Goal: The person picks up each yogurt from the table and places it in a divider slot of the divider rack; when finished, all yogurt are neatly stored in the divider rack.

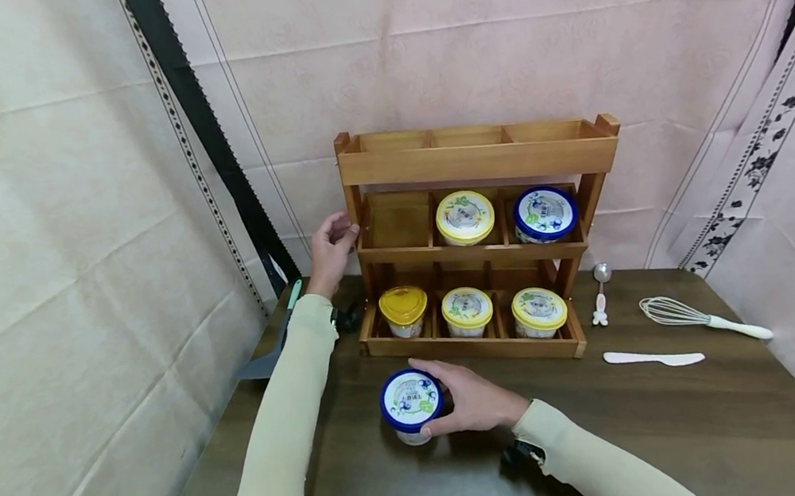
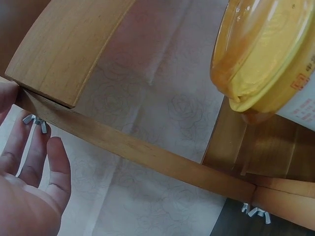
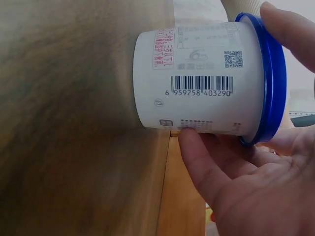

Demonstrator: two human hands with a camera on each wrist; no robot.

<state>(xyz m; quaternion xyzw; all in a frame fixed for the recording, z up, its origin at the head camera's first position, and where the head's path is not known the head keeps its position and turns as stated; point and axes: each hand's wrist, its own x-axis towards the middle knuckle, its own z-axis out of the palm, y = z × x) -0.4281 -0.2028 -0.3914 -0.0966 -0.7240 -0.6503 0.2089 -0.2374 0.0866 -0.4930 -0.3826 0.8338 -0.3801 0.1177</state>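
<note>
My right hand point(image 1: 480, 396) grips a white paper tub with a blue lid point(image 1: 412, 398) low over the table in front of a wooden rack point(image 1: 475, 162). Its barcode side faces the right wrist camera, with the thumb at the lid and fingers under the side. My left hand point(image 1: 330, 253) holds the left side post of the rack, fingertips beside a wing nut point(image 2: 37, 122). On the middle tier sit a yellow-lidded tub point(image 1: 465, 217) and another blue-lidded tub point(image 1: 545, 214). Several yellow-lidded tubs, among them the left one with a domed lid point(image 1: 403, 305), fill the bottom tier.
Right of the rack lie a small spoon point(image 1: 601, 292), a whisk point(image 1: 699, 316) and a white spreading knife point(image 1: 654, 358) on the dark table point(image 1: 674, 429). A spatula with a teal handle point(image 1: 294, 295) lies behind the left forearm. Pale cloth point(image 1: 479, 48) hangs around the table.
</note>
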